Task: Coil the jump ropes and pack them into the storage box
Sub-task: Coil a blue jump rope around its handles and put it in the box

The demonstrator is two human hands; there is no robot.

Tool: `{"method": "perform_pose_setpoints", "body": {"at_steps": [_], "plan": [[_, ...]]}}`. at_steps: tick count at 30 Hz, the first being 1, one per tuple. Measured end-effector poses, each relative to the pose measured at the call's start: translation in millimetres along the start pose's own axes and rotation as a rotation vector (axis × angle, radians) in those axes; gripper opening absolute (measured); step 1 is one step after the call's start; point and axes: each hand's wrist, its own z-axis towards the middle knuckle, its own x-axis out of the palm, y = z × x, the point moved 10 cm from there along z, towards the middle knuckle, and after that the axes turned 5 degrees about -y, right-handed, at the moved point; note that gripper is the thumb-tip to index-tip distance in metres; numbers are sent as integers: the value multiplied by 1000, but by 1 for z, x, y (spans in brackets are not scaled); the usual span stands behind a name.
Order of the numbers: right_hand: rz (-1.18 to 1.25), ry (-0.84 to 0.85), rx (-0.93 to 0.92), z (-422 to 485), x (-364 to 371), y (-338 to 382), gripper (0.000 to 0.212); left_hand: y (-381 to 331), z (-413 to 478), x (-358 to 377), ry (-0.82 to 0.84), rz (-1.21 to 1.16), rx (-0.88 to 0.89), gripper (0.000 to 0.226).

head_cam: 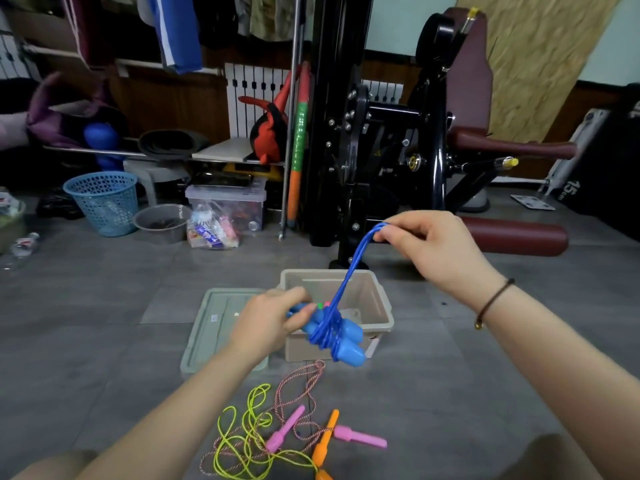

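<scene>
Two hands and forearms of one person, seen from the wearer's own head. The right hand (436, 251) carries a single adornment: a thin dark cord bracelet (493, 301) looped round the wrist. A small gold-coloured bead (479, 325) hangs from the bracelet's underside. From the bracelet back to the picture's edge, the right forearm (561, 348) is bare. The left hand (266, 323) and left forearm (166, 410), left of the bracelet, are bare too. Below the bracelet, rounded knees (561, 455) fill both bottom corners, too blurred to tell their covering.
</scene>
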Motion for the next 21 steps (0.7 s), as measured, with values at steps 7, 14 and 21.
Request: {"method": "perform_pose_setpoints", "body": {"at_steps": [7,14,21], "plan": [[-46,-24,173,37,12,-75,10,-45,-4,-22,-83,-522,-135,20],[224,209,535,-22,116,-139,10,-14,8,-57,-330,-815,-476,30],[616,241,765,-98,172,-121,27,50,7,-69,-567,-576,-648,36]]}}
